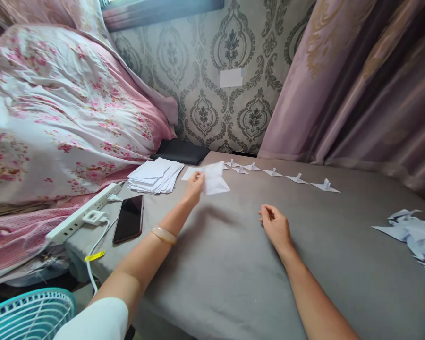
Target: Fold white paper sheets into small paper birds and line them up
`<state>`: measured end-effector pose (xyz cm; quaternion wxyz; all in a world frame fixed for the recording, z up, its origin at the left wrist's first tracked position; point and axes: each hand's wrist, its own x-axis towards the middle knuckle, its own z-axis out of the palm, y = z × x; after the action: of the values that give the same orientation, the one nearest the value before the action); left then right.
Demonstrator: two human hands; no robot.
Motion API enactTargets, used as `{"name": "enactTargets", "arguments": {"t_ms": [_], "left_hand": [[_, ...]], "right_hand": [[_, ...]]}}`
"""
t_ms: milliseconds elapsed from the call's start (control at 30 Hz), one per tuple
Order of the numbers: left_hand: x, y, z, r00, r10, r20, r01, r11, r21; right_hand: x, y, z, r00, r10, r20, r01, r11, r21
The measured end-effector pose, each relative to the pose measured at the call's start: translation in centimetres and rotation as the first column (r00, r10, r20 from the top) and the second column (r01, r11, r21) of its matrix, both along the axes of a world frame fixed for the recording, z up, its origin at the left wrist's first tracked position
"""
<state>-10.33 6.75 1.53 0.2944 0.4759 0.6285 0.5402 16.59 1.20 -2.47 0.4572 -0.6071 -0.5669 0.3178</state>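
Observation:
Between the thumb and fingers of my left hand (194, 184) is a white sheet of paper (214, 182), creased and held up off the table at an angle. More white paper (189, 174) shows just behind that hand. To its left lies a loose stack of white paper sheets (154, 175). My right hand (274, 224) is low over the grey cloth, its fingers curled together, with nothing visible in them. Beyond both hands runs a row of several small folded paper pieces (272, 173), each with an upright point.
A pile of folded white paper (416, 233) sits at the right edge. On the left are a phone (128, 218), a power strip (88, 208) with cables and a turquoise fan (28, 314). A black flat object (180, 151) lies by the patterned wall.

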Motion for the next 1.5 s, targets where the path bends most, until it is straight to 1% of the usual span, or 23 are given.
{"name": "enactTargets", "arguments": {"t_ms": [67,100,133,167,233,333,400,467,567,633,733,800,867,1000,1067,1167,1267,1333,1367,1400,1433,1467,1500], "left_hand": [[3.5,-1.4,-1.1,0.987,-0.099,0.125,0.108,0.992,-0.066],[5.2,-2.1,-1.7,0.972,-0.149,0.181,0.168,0.982,-0.092],[6.6,-2.8,-2.1,0.953,-0.194,0.234,0.225,0.968,-0.113],[7.7,-3.5,-2.5,0.932,-0.230,0.281,0.274,0.953,-0.128],[9.0,-4.5,-2.9,0.890,-0.281,0.360,0.351,0.925,-0.143],[8.9,-5.0,-3.1,0.845,-0.301,0.442,0.402,0.902,-0.156],[8.2,-4.9,-3.1,0.830,-0.285,0.479,0.408,0.896,-0.173],[7.6,-4.7,-3.1,0.810,-0.283,0.514,0.425,0.887,-0.181],[7.0,-4.8,-2.9,0.751,-0.294,0.591,0.467,0.869,-0.161],[6.8,-4.9,-2.8,0.740,-0.295,0.605,0.472,0.868,-0.155],[6.8,-5.0,-2.7,0.748,-0.293,0.596,0.467,0.870,-0.158],[6.8,-5.0,-2.7,0.751,-0.293,0.591,0.467,0.869,-0.162],[6.9,-5.0,-2.7,0.750,-0.293,0.594,0.469,0.868,-0.163],[6.9,-5.0,-2.7,0.741,-0.305,0.598,0.479,0.865,-0.152],[7.0,-5.0,-2.6,0.738,-0.314,0.597,0.482,0.864,-0.142],[7.1,-5.2,-2.5,0.742,-0.334,0.582,0.493,0.859,-0.136],[7.2,-5.3,-2.5,0.778,-0.352,0.519,0.492,0.857,-0.155],[6.8,-5.0,-2.5,0.848,-0.368,0.381,0.454,0.875,-0.166],[6.3,-4.5,-2.4,0.896,-0.364,0.253,0.410,0.898,-0.162],[5.6,-3.9,-2.4,0.937,-0.340,0.080,0.348,0.927,-0.141],[4.7,-3.1,-2.3,0.951,-0.274,-0.140,0.261,0.960,-0.105],[3.5,-2.1,-2.3,0.926,-0.177,-0.334,0.170,0.984,-0.050],[2.2,-1.0,-2.3,0.869,-0.082,-0.489,0.089,0.996,-0.009]], "right_hand": [[-0.2,-0.2,0.8,0.972,0.006,-0.233,-0.034,0.993,-0.117],[-0.3,-0.4,1.1,0.948,0.004,-0.318,-0.060,0.984,-0.167],[-0.4,-0.5,1.4,0.932,-0.006,-0.362,-0.076,0.974,-0.212],[-0.5,-0.7,1.6,0.929,-0.012,-0.369,-0.083,0.967,-0.242],[-0.8,-1.0,1.7,0.954,-0.014,-0.301,-0.062,0.968,-0.242],[-1.1,-1.3,1.5,0.980,0.058,-0.191,-0.082,0.989,-0.121],[-1.2,-1.5,1.4,0.973,0.133,-0.190,-0.157,0.981,-0.114],[-1.2,-1.6,1.6,0.966,0.174,-0.190,-0.193,0.977,-0.089],[-1.1,-1.7,1.9,0.962,0.209,-0.175,-0.220,0.974,-0.049],[-0.9,-1.7,2.1,0.952,0.214,-0.221,-0.231,0.971,-0.055],[-0.6,-1.6,2.4,0.928,0.215,-0.304,-0.248,0.966,-0.073],[-0.5,-1.6,2.4,0.927,0.223,-0.301,-0.257,0.963,-0.078],[-0.7,-1.7,2.4,0.939,0.242,-0.243,-0.268,0.960,-0.078],[-1.4,-2.0,1.9,0.963,0.269,-0.033,-0.271,0.961,-0.064],[-1.6,-2.1,1.6,0.971,0.239,0.026,-0.237,0.970,-0.046],[-1.5,-2.0,1.5,0.989,0.147,0.033,-0.146,0.989,-0.026],[-1.1,-1.8,1.5,0.994,0.105,0.021,-0.104,0.993,-0.053],[-0.9,-1.6,1.3,0.994,0.109,0.013,-0.108,0.990,-0.086],[-0.8,-1.5,1.2,0.993,0.114,0.011,-0.113,0.989,-0.099],[-0.7,-1.4,1.0,0.993,0.118,0.009,-0.117,0.987,-0.107],[-0.7,-1.3,0.9,0.992,0.125,0.008,-0.123,0.986,-0.111],[-0.7,-1.2,0.7,0.991,0.133,0.009,-0.132,0.985,-0.113],[-0.7,-1.2,0.6,0.990,0.138,0.014,-0.135,0.985,-0.110]]}}
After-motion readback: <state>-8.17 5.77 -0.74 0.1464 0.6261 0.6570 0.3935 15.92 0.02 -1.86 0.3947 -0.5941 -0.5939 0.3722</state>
